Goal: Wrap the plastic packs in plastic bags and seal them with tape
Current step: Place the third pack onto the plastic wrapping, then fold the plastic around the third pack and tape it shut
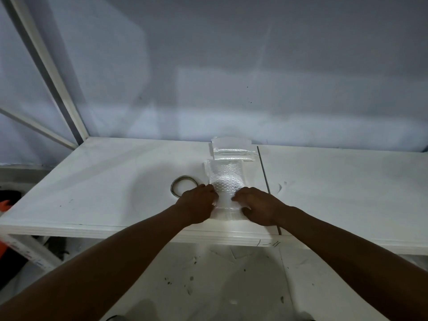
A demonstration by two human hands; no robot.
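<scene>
Both hands, left hand and right hand, press flat on the clear bubble-textured plastic bag on the white table, covering its near end; neither visibly grips. A tape roll, at nine o'clock, is partly hidden.

bare workshop: white worktable, tape roll.

Smooth, semi-glossy white table, scuffed with dark marks. Clear bubble-textured plastic pack, glossy and embossed; a second clear plastic pack behind. Tape roll, thin and shiny-edged.
</scene>
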